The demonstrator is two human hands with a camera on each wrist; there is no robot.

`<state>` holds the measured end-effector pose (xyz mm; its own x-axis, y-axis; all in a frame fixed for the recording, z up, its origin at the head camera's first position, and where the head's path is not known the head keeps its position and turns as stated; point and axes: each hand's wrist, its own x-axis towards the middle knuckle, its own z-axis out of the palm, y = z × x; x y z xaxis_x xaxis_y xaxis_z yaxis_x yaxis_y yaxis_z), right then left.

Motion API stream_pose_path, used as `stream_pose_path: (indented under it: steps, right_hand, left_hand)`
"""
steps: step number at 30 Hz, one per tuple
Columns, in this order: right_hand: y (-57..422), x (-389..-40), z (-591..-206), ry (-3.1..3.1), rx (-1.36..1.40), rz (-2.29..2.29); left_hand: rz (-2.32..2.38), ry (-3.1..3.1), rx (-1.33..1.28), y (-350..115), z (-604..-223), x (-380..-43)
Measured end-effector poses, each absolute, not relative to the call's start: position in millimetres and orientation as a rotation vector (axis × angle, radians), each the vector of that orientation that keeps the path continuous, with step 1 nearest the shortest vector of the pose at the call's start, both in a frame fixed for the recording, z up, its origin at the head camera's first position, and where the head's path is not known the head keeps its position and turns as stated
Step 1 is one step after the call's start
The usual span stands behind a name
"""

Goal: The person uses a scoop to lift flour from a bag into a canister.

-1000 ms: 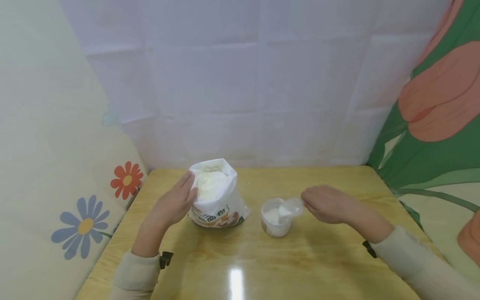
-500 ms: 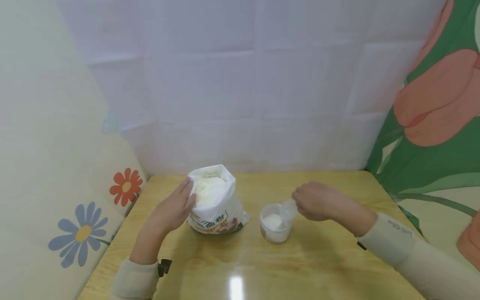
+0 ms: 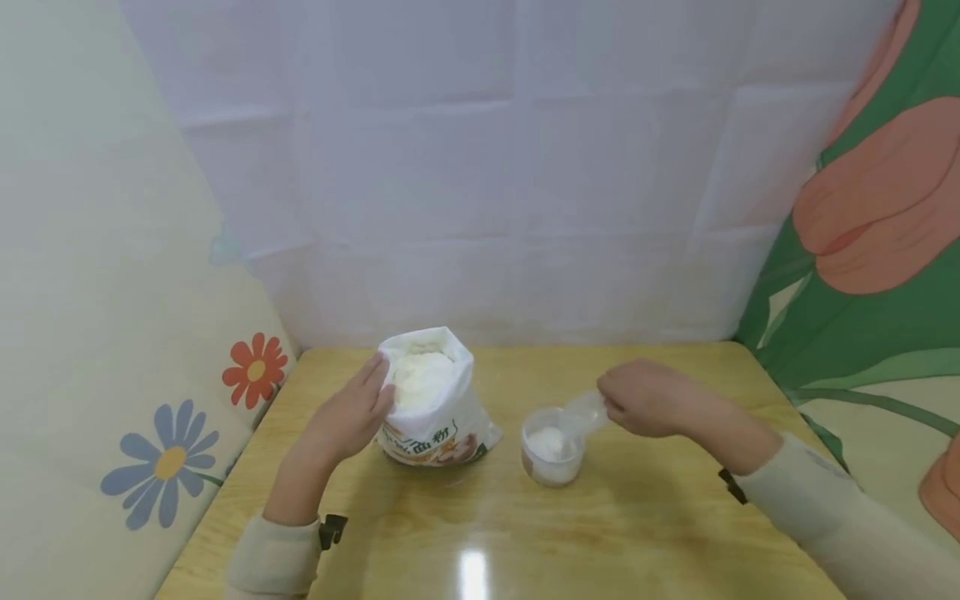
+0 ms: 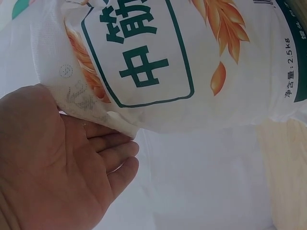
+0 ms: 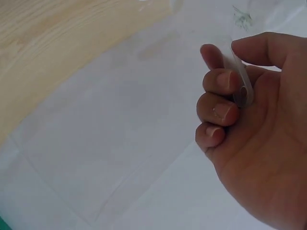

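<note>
An open white flour bag [image 3: 438,433], filled with white flour [image 3: 422,379], stands on the table in the head view. My left hand [image 3: 348,421] rests with fairly straight fingers against its left side near the rim. In the left wrist view, the bag's lower edge covers part of those fingers [image 4: 117,151]. My right hand [image 3: 648,398] pinches the handle [image 5: 242,79] of a clear plastic scoop [image 3: 585,412]. The scoop tilts down to the left over the rim of a small clear tub [image 3: 552,473]. White flour lies heaped inside the tub, to the bag's right.
The wooden table [image 3: 480,533] has a shiny top. A pale cloth [image 3: 480,208] hangs along its back edge. Flower-printed cloths flank it at left [image 3: 90,333] and right [image 3: 885,333].
The scoop, which held flour a second ago, dips left over the tub, then shifts back slightly right. The flour in the tub looks more heaped. My left hand and the bag stay put.
</note>
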<state>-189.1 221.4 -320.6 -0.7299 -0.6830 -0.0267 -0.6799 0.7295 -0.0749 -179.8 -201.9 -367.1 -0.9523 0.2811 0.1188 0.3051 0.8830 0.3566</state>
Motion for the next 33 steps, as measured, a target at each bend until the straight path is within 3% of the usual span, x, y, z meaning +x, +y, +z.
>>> stream_pose_path:
  steps: [19, 26, 33]
  right_hand:
    - [249, -181, -365, 2.921, -1.046, -1.051]
    - [215, -189, -340, 2.891, -1.047, -0.975]
    - [172, -211, -308, 2.900, -1.348, -0.695]
  left_hand:
    - [-0.608, -2.973, -0.466, -202, -371, -181]
    - [-0.584, -2.963, -0.493, -201, -370, -182]
    - [-0.581, -2.970, -0.489, -200, -367, -182]
